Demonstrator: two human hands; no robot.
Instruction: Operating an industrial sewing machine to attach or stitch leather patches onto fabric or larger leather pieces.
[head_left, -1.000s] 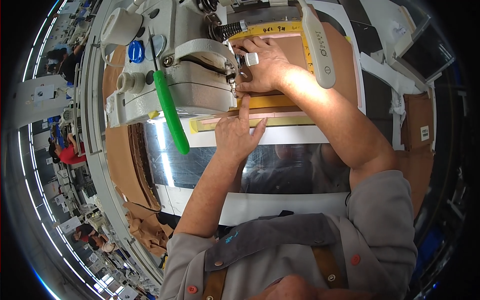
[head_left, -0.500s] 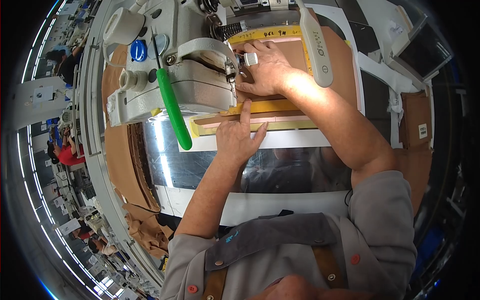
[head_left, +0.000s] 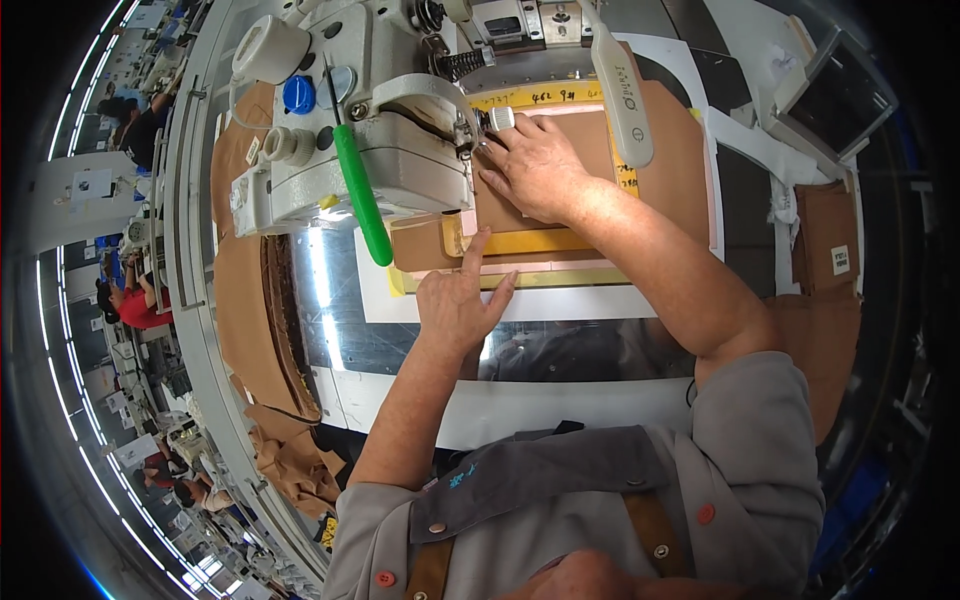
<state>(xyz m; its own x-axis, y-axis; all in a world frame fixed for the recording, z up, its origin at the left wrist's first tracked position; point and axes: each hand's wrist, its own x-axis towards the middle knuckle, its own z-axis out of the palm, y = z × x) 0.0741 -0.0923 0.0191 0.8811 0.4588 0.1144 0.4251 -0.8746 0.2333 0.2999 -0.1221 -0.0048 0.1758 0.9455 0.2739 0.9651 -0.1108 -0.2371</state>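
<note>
A brown fabric or leather panel (head_left: 670, 200) lies flat under the head of a pale grey sewing machine (head_left: 415, 175). Yellow strips (head_left: 545, 242) form a frame on the panel, with writing along the far one. My right hand (head_left: 540, 170) rests on the brown material inside that frame, fingers spread, close to the needle area. At the frame's near left corner, the stretched index finger of my left hand (head_left: 455, 305) touches the edge. Its thumb points out to the right over the panel's near border; the other fingers are partly hidden. The needle tip is not clearly visible.
A green-handled screwdriver (head_left: 362, 200) leans on the machine head. A white lamp (head_left: 625, 110) hangs over the panel's far side. Stacked brown pieces (head_left: 245, 320) lie left. At right are a screen (head_left: 845, 95) and more brown pieces (head_left: 825, 240). People sit at machines far left.
The panel and its yellow frame have slid toward me under the machine. Both hands have come nearer with them, the left also a little leftward. The view has shifted slightly.
</note>
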